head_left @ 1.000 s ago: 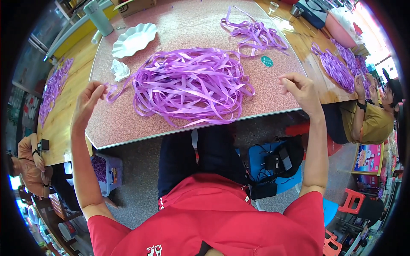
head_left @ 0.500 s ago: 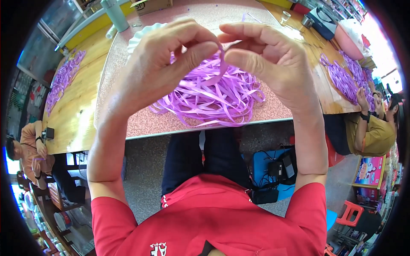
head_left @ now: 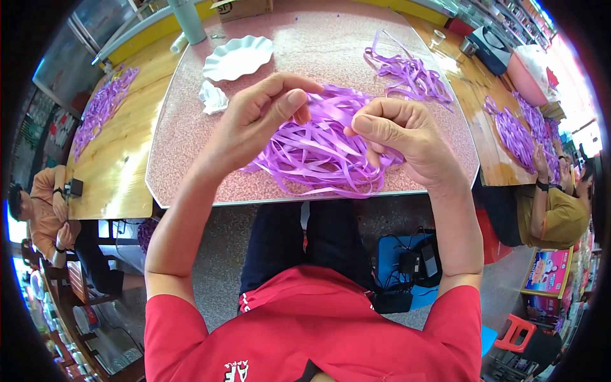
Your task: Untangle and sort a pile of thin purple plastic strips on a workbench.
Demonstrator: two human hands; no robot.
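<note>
A large loose heap of shiny purple ribbon (head_left: 318,153) lies on the table near its front edge. Over the heap's left side is my left hand (head_left: 267,118), its index finger stretched out and its thumb apart from it. My right hand (head_left: 404,137) hovers over the heap's right side, thumb and index finger pressed together. Whatever sits in that pinch is hidden against the purple behind it. A gap separates my two hands, and no strand visibly spans it. Beyond my right hand lies a smaller bunch of purple ribbon (head_left: 410,73).
A white scalloped dish (head_left: 238,58) and a crumpled white tissue (head_left: 213,97) lie beyond my left hand. At the back stand a pale green bottle (head_left: 186,20) and a cardboard box (head_left: 242,9). People sit at the left (head_left: 48,197) and right (head_left: 557,213), near more purple ribbon (head_left: 105,111).
Both hands have come lower and nearer, and farther apart. The ribbon strand that hung between them no longer shows there. The dish, tissue and smaller bunch have come into clear sight.
</note>
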